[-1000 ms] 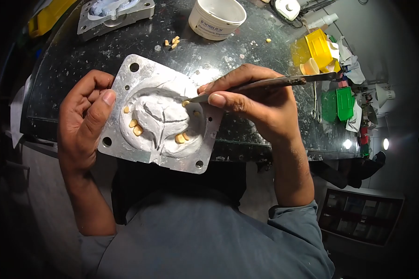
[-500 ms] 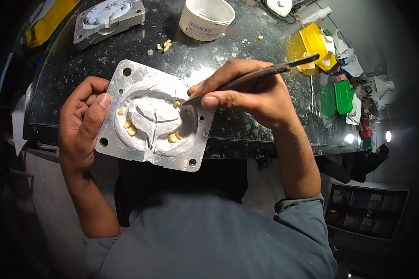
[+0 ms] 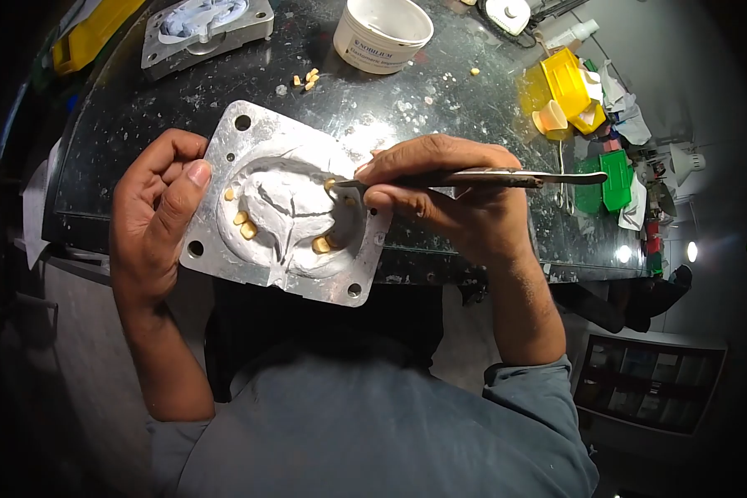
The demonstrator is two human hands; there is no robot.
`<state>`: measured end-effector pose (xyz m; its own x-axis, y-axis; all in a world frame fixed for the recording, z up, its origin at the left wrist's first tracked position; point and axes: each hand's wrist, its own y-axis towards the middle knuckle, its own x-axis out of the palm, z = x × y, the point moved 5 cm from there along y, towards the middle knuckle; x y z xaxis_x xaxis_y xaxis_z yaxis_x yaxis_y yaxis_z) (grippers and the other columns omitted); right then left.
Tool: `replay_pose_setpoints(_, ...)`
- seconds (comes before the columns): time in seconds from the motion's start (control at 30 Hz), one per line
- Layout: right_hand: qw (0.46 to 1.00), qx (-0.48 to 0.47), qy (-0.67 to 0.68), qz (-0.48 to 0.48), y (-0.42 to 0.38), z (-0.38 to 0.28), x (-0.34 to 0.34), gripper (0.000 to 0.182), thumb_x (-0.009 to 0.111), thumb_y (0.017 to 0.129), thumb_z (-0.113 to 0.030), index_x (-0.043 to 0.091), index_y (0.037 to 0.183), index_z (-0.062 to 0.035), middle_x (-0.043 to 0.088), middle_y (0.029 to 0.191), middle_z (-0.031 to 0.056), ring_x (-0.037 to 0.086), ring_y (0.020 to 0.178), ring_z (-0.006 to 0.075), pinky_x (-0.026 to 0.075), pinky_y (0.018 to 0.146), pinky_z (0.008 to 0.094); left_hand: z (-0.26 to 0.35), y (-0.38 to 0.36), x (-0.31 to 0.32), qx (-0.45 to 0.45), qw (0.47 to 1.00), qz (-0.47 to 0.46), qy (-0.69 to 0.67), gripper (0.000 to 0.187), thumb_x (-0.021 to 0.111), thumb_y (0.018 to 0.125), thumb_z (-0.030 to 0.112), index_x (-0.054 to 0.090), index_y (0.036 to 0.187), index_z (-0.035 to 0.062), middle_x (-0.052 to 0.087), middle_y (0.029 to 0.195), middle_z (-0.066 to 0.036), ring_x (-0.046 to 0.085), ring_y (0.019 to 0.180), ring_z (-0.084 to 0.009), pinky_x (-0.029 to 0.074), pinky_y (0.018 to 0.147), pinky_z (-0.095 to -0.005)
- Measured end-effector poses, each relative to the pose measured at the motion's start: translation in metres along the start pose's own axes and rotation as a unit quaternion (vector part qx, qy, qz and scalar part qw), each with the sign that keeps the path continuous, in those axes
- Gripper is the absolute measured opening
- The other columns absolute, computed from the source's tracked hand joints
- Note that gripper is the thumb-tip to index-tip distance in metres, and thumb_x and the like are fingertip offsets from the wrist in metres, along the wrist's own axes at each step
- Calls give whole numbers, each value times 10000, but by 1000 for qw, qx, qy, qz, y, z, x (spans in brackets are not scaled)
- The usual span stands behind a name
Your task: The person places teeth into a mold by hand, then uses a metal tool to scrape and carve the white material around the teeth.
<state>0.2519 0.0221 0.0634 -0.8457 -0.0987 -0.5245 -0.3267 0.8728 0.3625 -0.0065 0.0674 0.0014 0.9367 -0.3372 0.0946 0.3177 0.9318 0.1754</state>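
Note:
My left hand (image 3: 159, 220) grips the left edge of a square metal flask half (image 3: 217, 261), thumb on top, keeping it tilted above the bench's front edge. White plaster (image 3: 295, 222) fills its middle, with a raised, cracked centre and a groove. Small yellowish artificial teeth (image 3: 249, 230) are set along the plaster at left; more teeth (image 3: 321, 244) sit at lower right. In my right hand (image 3: 473, 195), a slim metal dental carver (image 3: 556, 178) is pinched like a pen, its flat rounded end pointing right. Its working tip meets a single tooth (image 3: 329, 184) at the mould's upper right.
Beyond the flask stand a white tub (image 3: 382, 37) and another metal flask half (image 3: 207, 37). Several loose teeth (image 3: 310, 79) lie on the dark, speckled bench (image 3: 141, 108). Along the right are a yellow bin (image 3: 566, 83), a small cup (image 3: 549, 118) and a green bin (image 3: 614, 181).
The carver has swung from slanting upward to nearly level, my right hand turning with it. The flask appears slightly farther right in view; its tip stays by the same tooth.

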Motion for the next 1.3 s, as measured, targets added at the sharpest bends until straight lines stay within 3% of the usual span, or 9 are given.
replay_pose_setpoints(0.17,994,21,104,18,1,10,-5,178,840,879,-146,803,1029,-59,787,939,57,757,865,144,620,758,296,1,0,1,-11,1000,-15,-2,277,624,1040,231,604,1123,-32,663,883,-15,553,770,-5,435,710,-175)
replay_pose_setpoints(0.37,998,56,7,-22,6,1,-3,185,829,896,-138,789,1034,-22,775,953,63,746,895,142,610,786,292,2,1,2,-19,1000,-13,-10,268,616,1044,228,609,1121,-29,675,896,-20,577,784,-15,454,727,-179)
replay_pose_setpoints(0.57,974,127,187,-27,14,12,-5,204,871,834,-72,787,988,31,777,943,135,748,873,196,604,803,315,2,1,2,-19,1000,-15,-14,270,613,1044,225,610,1125,-32,678,917,-26,582,802,-19,458,740,-184)
replay_pose_setpoints(0.83,976,102,195,-13,3,13,-7,185,834,869,-92,777,991,34,777,958,147,750,891,214,599,830,335,2,3,-1,-23,1000,-18,-11,270,612,1044,225,611,1126,-32,671,924,-21,571,828,-17,452,758,-188)
replay_pose_setpoints(0.9,992,-8,112,51,-2,0,-13,166,766,949,-143,779,1034,0,777,992,95,747,962,185,598,831,306,-2,2,-7,-25,999,-31,10,273,614,1043,228,615,1127,-32,673,923,-22,577,831,-18,459,765,-191)
replay_pose_setpoints(0.97,994,-5,89,64,-6,-1,-14,164,768,913,-89,781,1069,-42,769,977,80,736,908,183,588,782,308,0,2,-5,-28,999,-27,7,274,616,1042,230,616,1125,-32,673,922,-22,577,828,-18,457,765,-190)
replay_pose_setpoints(1.07,987,-14,-163,1,-13,-29,-7,309,778,830,-23,766,1117,-137,687,863,38,672,811,197,552,698,342,3,2,-1,-26,999,-21,-2,276,619,1041,233,617,1121,-30,672,922,-22,572,826,-17,448,767,-185)
replay_pose_setpoints(1.17,959,-57,-273,-44,-15,-46,7,239,823,758,-68,719,967,-122,593,815,38,623,786,239,540,657,367,3,2,1,-28,999,-19,-10,275,622,1040,234,617,1119,-29,670,924,-20,563,830,-14,437,771,-180)
replay_pose_setpoints(1.3,944,-76,-309,-80,-12,-39,11,224,815,746,-145,704,940,-127,609,846,39,637,856,253,529,790,389,0,2,-3,-21,1000,-15,2,272,625,1038,231,619,1121,-28,671,930,-22,562,832,-13,436,772,-181)
